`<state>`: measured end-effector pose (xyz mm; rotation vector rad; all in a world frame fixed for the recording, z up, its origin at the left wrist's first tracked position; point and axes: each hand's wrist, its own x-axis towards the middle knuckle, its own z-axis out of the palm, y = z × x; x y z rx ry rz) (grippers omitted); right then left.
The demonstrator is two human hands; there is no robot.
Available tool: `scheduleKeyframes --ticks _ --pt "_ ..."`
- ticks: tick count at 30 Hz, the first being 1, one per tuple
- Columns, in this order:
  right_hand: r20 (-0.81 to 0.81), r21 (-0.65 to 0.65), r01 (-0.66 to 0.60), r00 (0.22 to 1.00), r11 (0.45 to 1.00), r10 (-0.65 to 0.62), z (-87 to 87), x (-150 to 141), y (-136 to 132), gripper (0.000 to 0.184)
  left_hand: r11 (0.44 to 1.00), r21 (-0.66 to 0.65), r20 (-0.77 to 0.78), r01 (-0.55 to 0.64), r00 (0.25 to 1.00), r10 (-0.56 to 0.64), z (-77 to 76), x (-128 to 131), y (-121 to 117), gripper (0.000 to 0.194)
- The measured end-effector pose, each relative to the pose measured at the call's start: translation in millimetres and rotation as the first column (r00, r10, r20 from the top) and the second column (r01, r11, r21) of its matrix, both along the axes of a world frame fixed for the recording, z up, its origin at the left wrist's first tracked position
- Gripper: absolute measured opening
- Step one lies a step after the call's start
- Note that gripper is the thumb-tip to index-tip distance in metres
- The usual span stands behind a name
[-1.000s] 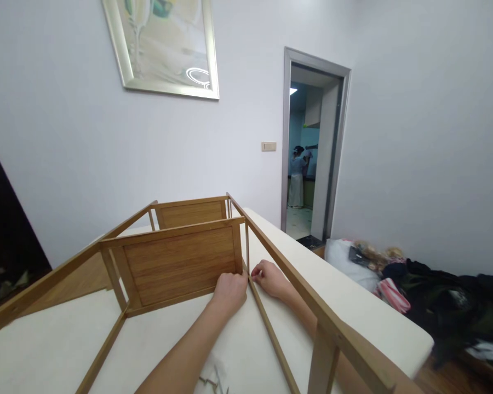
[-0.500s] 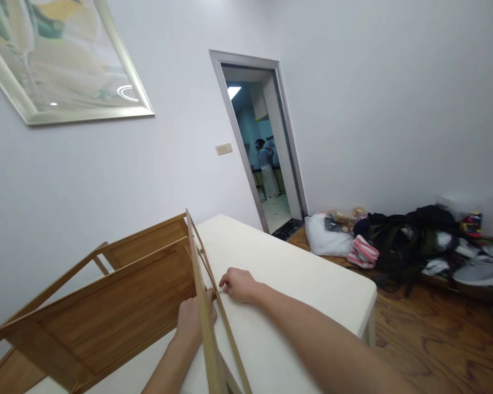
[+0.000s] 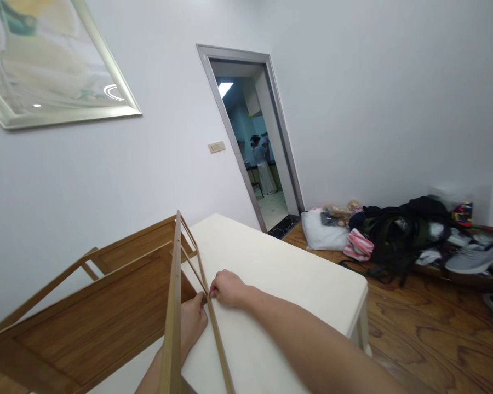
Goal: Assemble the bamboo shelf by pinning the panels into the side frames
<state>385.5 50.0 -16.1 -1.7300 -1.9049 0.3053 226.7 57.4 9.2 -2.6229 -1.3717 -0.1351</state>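
Note:
A wooden rack (image 3: pixel 107 301) with brown slab shelves and slim side rails lies tilted over a white table (image 3: pixel 271 262). My left hand (image 3: pixel 193 323) reaches through the side frame, behind the thick near rail (image 3: pixel 171 306). Its thumb and fingers close on a thin wooden crossbar (image 3: pixel 195 273), at the joint with the outer rail (image 3: pixel 217 334). Just outside that joint is my right hand (image 3: pixel 229 288), its fingers curled in a pinch against the outer rail. Whatever sits between those fingertips is too small to make out.
A doorway (image 3: pixel 250 137) opens in the back wall, with a person (image 3: pixel 263 167) standing in the room beyond. At right, a white bag (image 3: pixel 322 232), a striped bundle (image 3: pixel 358 244), a black backpack (image 3: pixel 402 230) and grey shoes (image 3: pixel 472 258) lie near the wall on wood flooring.
The view has swung slightly, shifting the scene leftward. My left hand now shows more plainly between the rails. My right fingers have come in closer against the outer rail's joint.

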Motion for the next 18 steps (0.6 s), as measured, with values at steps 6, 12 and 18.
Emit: scheduleKeyframes --ticks 6,12,18 --pt "0.008 0.001 0.010 1.000 1.000 -0.010 -0.6 1.8 0.5 0.022 1.000 0.000 -0.022 -0.014 1.000 0.014 0.2 0.5 -0.2 0.031" --pt "-0.015 -0.016 0.014 1.000 1.000 -0.015 -2.1 3.9 1.7 0.022 0.999 0.036 -0.045 -0.015 0.999 0.017 -2.8 -1.2 1.3 0.033" --pt "0.010 -0.012 0.009 1.000 1.000 -0.009 1.2 0.3 -0.9 0.019 0.998 0.066 -0.064 -0.003 0.998 0.008 -7.8 -2.4 5.4 0.033"
